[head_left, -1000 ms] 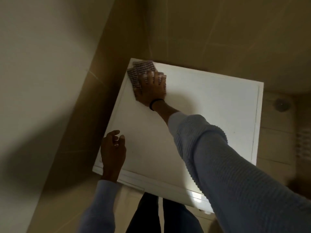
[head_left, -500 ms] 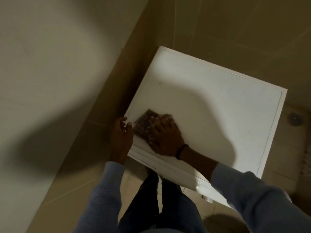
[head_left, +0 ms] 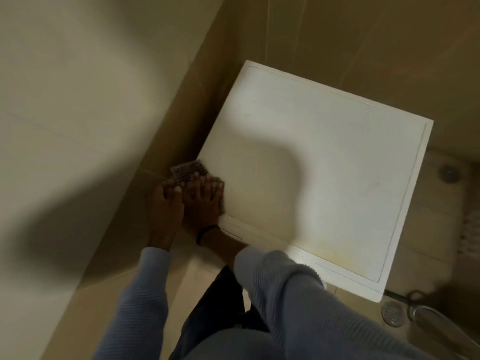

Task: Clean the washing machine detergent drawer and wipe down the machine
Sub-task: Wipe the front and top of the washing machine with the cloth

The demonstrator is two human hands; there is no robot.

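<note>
Head view: my right hand point(head_left: 205, 201) lies flat on the cloth point(head_left: 188, 172) at the washer top's point(head_left: 324, 165) near-left corner, unwiped top stretching away right; left hand point(head_left: 166, 203) alongside, probably curled loose.

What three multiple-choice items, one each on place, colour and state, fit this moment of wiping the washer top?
1. Where is the cloth?
A. front-left corner of the machine top
B. back-right corner
C. on the floor

2. What colour are the sleeves?
A. red
B. grey-blue
C. black

3. What is the right hand doing?
A. hanging free
B. pressing flat on the cloth
C. holding a bottle

Answers: 1 A, the cloth overhangs that corner's edge; 2 B, both forearms show it; 3 B, its fingers are spread over the cloth, with the left hand alongside.
</note>
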